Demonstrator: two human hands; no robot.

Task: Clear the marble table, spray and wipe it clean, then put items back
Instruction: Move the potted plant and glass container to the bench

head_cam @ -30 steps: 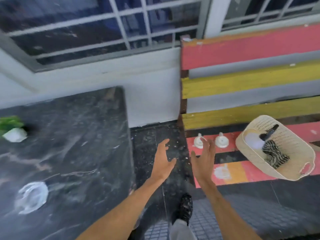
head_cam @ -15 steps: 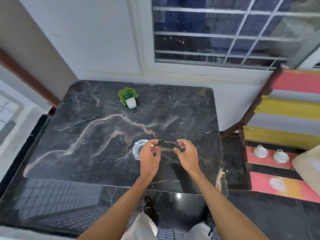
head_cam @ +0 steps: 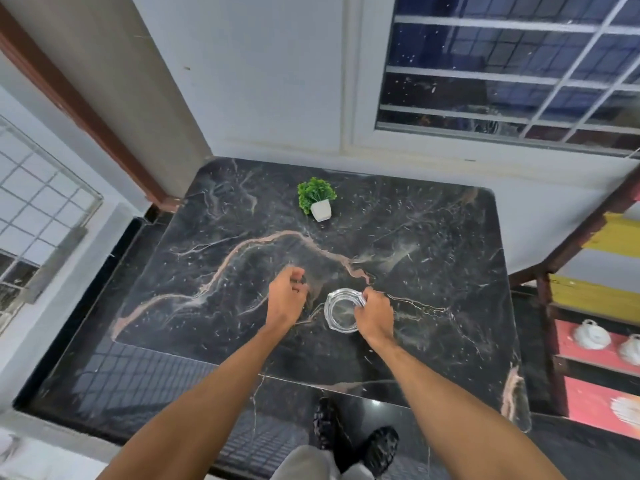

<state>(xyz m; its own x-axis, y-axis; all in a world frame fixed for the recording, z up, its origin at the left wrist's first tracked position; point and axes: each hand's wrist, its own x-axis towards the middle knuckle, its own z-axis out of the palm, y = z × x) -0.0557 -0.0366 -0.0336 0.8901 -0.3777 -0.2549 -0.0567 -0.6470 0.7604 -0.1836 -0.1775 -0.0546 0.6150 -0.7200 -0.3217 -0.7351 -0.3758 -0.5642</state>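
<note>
A black marble bench with pale pink veins fills the middle of the view, pushed against a white wall under a barred window. A glass ashtray sits on its top, a little toward 5 o'clock from the centre. The right hand is at the ashtray's 3 o'clock side, its fingers curled over the rim and gripping it while the ashtray rests on the stone. The left hand is just beside the ashtray at 9 o'clock, apart from it, knuckles up and fingers curled in. A small dark shape shows at their tips, but whether they pinch it cannot be told. A small green plant in a white pot stands upright near the far edge at 12 o'clock, well apart from both hands. At 3 o'clock beyond the marble stands a painted bench in red and yellow, with two white cups upside down on its seat. At 6 o'clock, below the forearms, the person's dark shoes stand on the glossy dark floor.
</note>
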